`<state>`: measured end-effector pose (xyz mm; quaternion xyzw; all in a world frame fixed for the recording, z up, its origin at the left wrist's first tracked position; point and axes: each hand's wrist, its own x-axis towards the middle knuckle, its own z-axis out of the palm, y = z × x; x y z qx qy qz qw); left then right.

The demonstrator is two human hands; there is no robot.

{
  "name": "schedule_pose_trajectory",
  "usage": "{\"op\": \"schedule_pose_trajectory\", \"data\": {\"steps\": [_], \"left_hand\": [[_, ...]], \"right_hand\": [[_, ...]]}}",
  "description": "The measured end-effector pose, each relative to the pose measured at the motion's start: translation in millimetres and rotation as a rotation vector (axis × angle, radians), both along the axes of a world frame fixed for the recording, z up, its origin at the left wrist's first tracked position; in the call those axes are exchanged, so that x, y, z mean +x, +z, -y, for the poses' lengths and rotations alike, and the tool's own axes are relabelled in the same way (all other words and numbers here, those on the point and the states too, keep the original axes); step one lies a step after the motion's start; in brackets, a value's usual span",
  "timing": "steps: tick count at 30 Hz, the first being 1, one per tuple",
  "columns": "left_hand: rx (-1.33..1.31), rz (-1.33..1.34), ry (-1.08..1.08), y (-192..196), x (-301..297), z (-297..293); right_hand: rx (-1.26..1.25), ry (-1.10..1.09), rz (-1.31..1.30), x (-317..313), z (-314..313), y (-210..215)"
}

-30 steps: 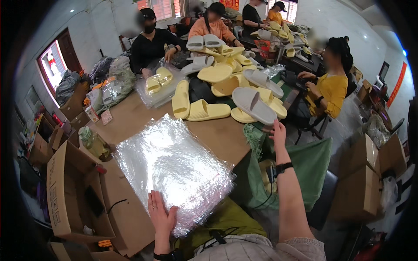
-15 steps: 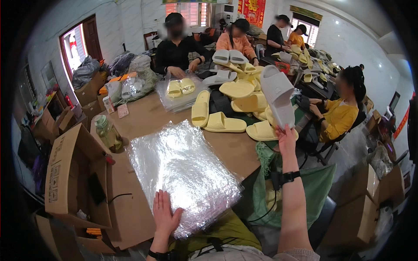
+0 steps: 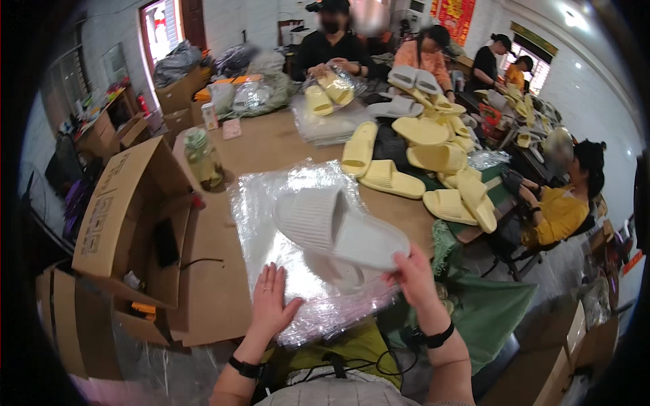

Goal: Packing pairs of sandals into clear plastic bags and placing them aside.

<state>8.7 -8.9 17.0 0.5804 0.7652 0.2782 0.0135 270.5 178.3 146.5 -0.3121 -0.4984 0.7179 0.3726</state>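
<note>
A grey slide slipper (image 3: 369, 233) hangs over the stack of clear plastic bags (image 3: 261, 203), its strap end pointing left. My right hand (image 3: 414, 276) is closed on its heel end. A second grey shape shows just beneath the slipper; whether it is another slipper or a reflection, I cannot tell. On the lower left part of the bags, my left hand (image 3: 273, 298) lies flat with its fingers stretched out. Beyond the bags is a heap of yellow slippers (image 3: 437, 157), with a few grey slippers (image 3: 395, 106) at its far side.
An open cardboard box (image 3: 115, 223) stands left of the bags, beside a jar (image 3: 202, 159) of yellowish liquid. A green sack (image 3: 491, 308) hangs at the table's right edge. Across the table, a person in black (image 3: 330, 47) handles bagged yellow slippers; a person in yellow (image 3: 558, 210) sits at right.
My right hand has brought the grey slipper from the heap leftward and nearer, over the bags. My left hand still rests on them. The person in black has lifted the bagged yellow slippers.
</note>
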Motion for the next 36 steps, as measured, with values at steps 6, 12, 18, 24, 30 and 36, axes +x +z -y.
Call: {"op": "schedule_pose_trajectory", "data": {"steps": [6,12,18,24,30,36], "left_hand": [[-0.17,0.168,-0.125,9,-4,1],[0.03,0.014,-0.04,-6,2,9],[-0.049,0.286,-0.071,-21,-4,11],[-0.14,0.016,-0.108,-35,-9,6],[-0.075,0.445,-0.062,-18,-3,6],[0.006,0.311,-0.072,12,-2,3]], "right_hand": [[-0.147,0.409,0.18,-47,46,-46],[0.568,0.739,0.871,-51,70,-41],[0.952,0.259,0.834,-67,59,-18],[1.255,0.539,0.581,-107,88,-45],[1.154,0.502,0.739,-116,89,-46],[1.118,0.562,0.709,-115,83,-53]]}}
